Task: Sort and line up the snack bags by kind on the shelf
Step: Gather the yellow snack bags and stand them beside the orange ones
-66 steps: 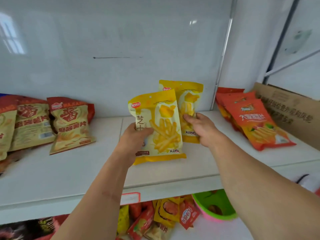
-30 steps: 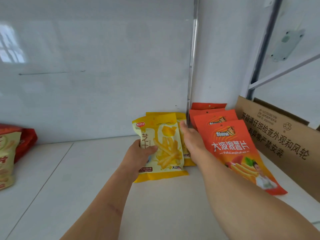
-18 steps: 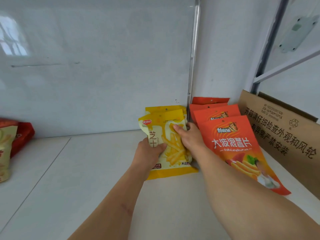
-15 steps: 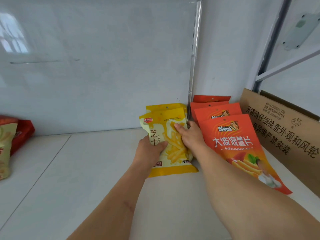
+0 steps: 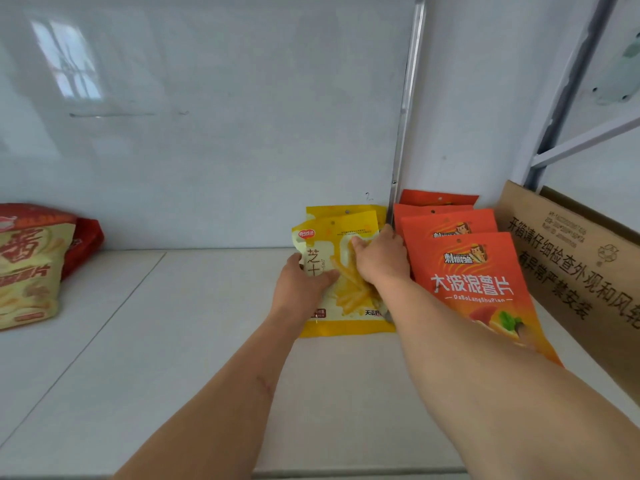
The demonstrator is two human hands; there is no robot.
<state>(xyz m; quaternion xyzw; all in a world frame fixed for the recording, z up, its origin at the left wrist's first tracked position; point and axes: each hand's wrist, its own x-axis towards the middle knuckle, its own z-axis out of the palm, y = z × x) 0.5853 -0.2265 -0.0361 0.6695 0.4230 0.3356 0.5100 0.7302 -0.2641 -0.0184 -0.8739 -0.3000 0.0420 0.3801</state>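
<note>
- Yellow snack bag (image 5: pixel 346 292) is where both your hands meet: your left hand (image 5: pixel 301 284) grips its left edge, thumb curled over the printed front.
- Your right hand (image 5: pixel 379 259) lies on the bag's upper right part, fingers laid over the front; whether they curl round the edge, you cannot tell from here.
- That bag leans on a second yellow bag (image 5: pixel 346 212) behind it, whose top strip shows above.
- Just right of them, a row of orange bags (image 5: pixel 471 282) stands overlapped, front to back.
- All rest on the white shelf (image 5: pixel 180 358), near the back wall.
- A cardboard box (image 5: pixel 571 265) stands right of the orange row.
- Red and cream bags (image 5: pixel 31 265) sit well apart, at the shelf's left end.
</note>
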